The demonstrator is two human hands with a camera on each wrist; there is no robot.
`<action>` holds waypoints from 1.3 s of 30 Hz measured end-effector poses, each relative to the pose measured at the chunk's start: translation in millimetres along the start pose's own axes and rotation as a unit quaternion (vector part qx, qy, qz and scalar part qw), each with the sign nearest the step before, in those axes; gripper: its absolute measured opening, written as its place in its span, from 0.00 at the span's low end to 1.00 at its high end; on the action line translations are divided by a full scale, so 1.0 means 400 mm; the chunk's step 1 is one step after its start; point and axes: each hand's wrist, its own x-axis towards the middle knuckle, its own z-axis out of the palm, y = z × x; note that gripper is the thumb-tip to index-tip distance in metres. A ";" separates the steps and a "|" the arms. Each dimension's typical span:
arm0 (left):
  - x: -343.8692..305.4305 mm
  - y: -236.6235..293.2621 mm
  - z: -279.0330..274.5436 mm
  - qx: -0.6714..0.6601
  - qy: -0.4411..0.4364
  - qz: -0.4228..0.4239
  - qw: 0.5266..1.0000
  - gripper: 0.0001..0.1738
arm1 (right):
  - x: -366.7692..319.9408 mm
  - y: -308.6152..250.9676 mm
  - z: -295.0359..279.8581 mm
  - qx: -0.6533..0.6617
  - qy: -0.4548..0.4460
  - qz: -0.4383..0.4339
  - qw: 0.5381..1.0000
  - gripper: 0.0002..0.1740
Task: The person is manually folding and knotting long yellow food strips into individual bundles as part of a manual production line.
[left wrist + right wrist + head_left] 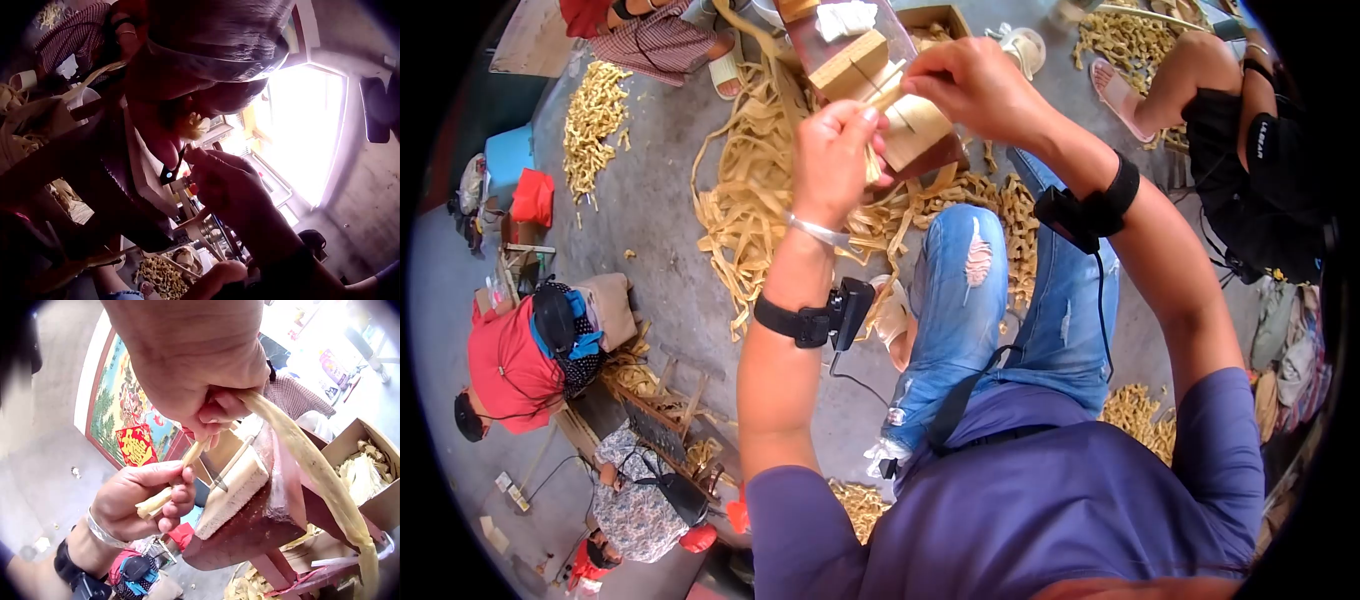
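Note:
My left hand, with a silver bangle at its wrist, pinches a pale yellow strip whose short end sticks out past the fingers. Close by on the right, my right hand grips the same strip; its long tail hangs down over the bench side in the right wrist view. Beneath both hands lies a pale wooden block with a thin dark metal piece against it, on a dark red bench. In the left wrist view my right hand is near the strip's pale end.
Long strips heap on the floor left of the bench. Piles of short knotted pieces lie around. A cardboard box stands beside the bench. Other people sit nearby, one in a red top. A white cloth rests on the bench.

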 end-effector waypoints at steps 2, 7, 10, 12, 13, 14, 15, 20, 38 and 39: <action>0.018 -0.004 -0.003 0.024 -0.008 -0.006 1.000 0.12 | 0.002 0.018 0.021 -0.029 -0.019 0.019 0.999 0.09; -0.023 -0.021 -0.005 -0.098 -0.069 -0.076 0.990 0.17 | -0.033 0.027 0.007 -0.008 0.034 0.044 0.998 0.10; -0.088 -0.012 0.035 -0.200 -0.133 -0.087 0.967 0.21 | -0.060 0.050 -0.012 0.259 0.055 0.137 0.954 0.11; -0.123 -0.019 0.071 -0.170 -0.173 -0.103 0.965 0.24 | -0.079 0.043 -0.028 0.268 0.066 0.102 0.956 0.11; -0.138 -0.030 0.099 -0.132 -0.183 -0.107 0.968 0.24 | -0.088 0.029 -0.035 0.308 0.069 0.096 0.944 0.11; -0.153 -0.046 0.123 -0.093 -0.193 -0.111 0.970 0.24 | -0.099 0.011 -0.044 0.348 0.072 0.090 0.930 0.10; -0.167 -0.059 0.143 0.007 -0.185 -0.069 0.980 0.25 | -0.117 -0.012 -0.058 0.391 0.053 0.097 0.914 0.11; -0.196 -0.063 0.184 -0.308 -0.143 -0.055 0.939 0.25 | -0.257 -0.134 -0.106 0.379 0.007 0.045 0.924 0.11; -0.532 0.258 0.293 0.325 0.045 0.494 0.805 0.08 | -0.438 -0.414 -0.252 0.402 0.285 0.020 0.870 0.07; -0.537 0.259 0.294 0.331 0.054 0.511 0.792 0.08 | -0.451 -0.408 -0.259 0.375 0.274 0.043 0.885 0.07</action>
